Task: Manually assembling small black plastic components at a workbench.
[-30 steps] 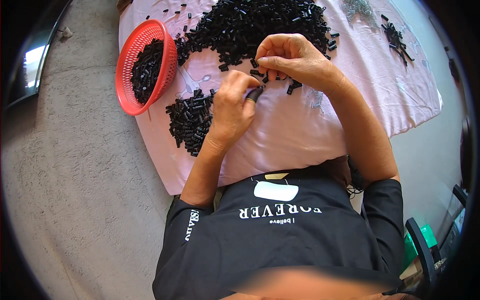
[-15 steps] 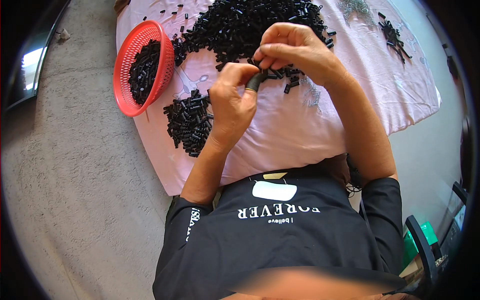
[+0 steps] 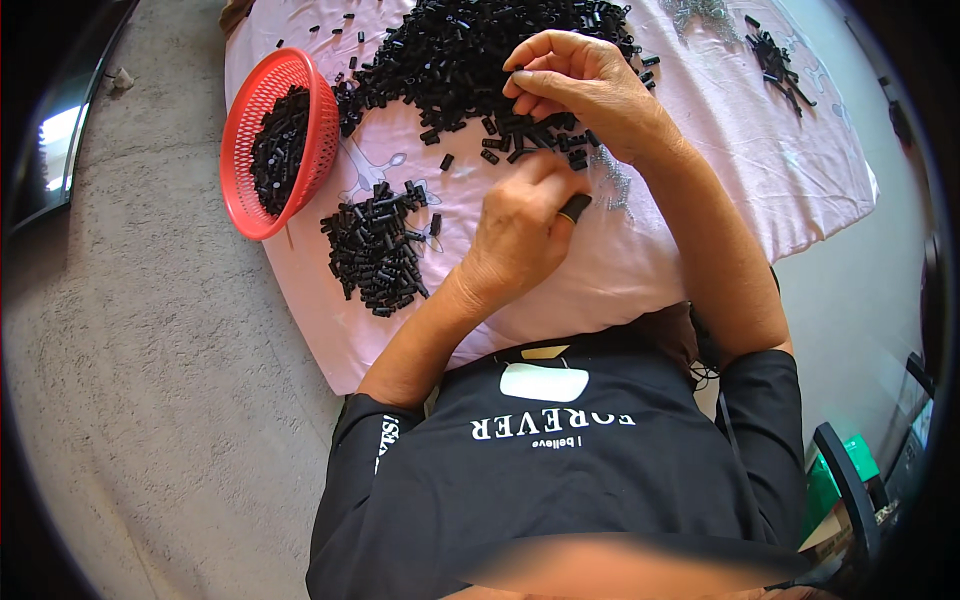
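My right hand (image 3: pixel 603 98) hovers over the near right of a large heap of small black cylindrical pieces (image 3: pixel 440 50). Its thumb and index finger are pinched together, and against the dark heap I cannot make out what is in them. My left hand (image 3: pixel 525 228) is lower, at the near edge of the heap, with its back up and fingers curled. A black finger sleeve (image 3: pixel 574 207) covers one digit; the fingertips are hidden. Beside it lies a small patch of thin silvery metal bits (image 3: pixel 611 185). Several loose black pieces are scattered just beyond my left hand.
A red plastic basket (image 3: pixel 232 165) with black pieces in it stands at the left. Nearer lies a smaller pile of black pieces (image 3: pixel 378 258). More silvery bits (image 3: pixel 703 14) and a cluster of longer black pieces (image 3: pixel 777 66) lie far right on the pink cloth (image 3: pixel 740 185).
My left hand has moved right and nearer to me, away from my right hand. The right hand has shifted slightly up and left. A loose black piece now lies beside the smaller pile.
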A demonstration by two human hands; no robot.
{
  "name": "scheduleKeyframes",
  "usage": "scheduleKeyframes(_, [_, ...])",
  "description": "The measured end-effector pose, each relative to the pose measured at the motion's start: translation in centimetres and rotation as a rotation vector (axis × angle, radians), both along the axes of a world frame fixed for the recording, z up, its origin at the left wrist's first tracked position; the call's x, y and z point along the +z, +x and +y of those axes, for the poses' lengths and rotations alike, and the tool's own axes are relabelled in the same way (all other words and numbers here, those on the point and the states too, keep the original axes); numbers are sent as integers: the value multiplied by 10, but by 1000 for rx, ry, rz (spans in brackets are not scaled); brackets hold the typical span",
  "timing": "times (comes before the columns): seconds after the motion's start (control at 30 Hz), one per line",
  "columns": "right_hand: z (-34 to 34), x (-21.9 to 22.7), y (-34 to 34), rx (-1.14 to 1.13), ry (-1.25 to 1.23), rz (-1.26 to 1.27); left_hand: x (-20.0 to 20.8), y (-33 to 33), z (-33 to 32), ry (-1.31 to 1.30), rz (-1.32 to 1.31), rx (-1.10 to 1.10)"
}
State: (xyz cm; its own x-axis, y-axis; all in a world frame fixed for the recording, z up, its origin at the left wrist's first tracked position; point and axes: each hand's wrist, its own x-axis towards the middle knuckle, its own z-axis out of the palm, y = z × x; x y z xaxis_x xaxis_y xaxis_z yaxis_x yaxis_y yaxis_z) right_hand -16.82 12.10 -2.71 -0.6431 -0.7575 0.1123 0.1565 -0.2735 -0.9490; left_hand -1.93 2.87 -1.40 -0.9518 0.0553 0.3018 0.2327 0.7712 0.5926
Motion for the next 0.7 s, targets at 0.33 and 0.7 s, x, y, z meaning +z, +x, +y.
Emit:
scheduleKeyframes(0.33, [1, 3, 1, -18, 30, 38, -2, 2, 22, -83, -53, 29])
scheduleKeyframes(0.7, [-1, -1, 3, 10, 140, 108, 0, 19, -18, -86, -110, 145])
